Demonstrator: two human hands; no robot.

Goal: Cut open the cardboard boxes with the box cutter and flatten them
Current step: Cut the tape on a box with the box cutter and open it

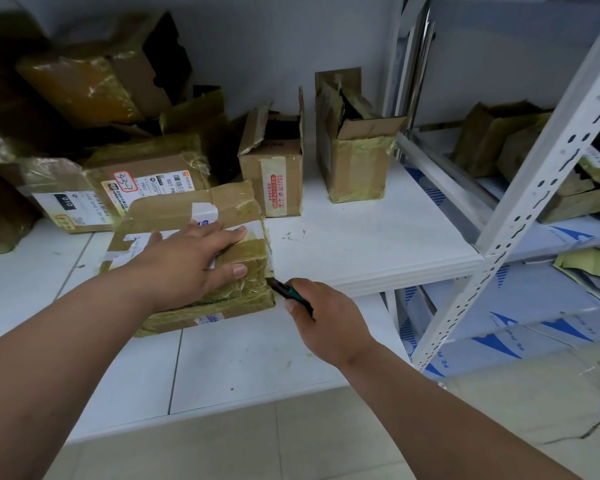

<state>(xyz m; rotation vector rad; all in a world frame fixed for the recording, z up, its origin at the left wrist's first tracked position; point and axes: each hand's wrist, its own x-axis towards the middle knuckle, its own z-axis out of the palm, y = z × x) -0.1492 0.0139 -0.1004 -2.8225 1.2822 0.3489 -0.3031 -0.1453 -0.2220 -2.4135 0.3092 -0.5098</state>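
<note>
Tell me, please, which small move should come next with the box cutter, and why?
Probably draw the box cutter along the taped right edge of the flat cardboard box: the right hand holds its tip at that corner, and the left hand presses the box down.

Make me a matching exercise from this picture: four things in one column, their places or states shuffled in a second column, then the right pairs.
Things:
1. left hand
2. box cutter
3. taped box
4. two small open boxes

States:
A. stand upright near the wall, flaps up
B. held in the right hand, tip at the box's right corner
C. lies flat under a hand, wrapped in yellowish tape
D. pressed flat on top of the box, fingers straight

Pairs: 1-D, 2-B, 3-C, 4-A
</note>
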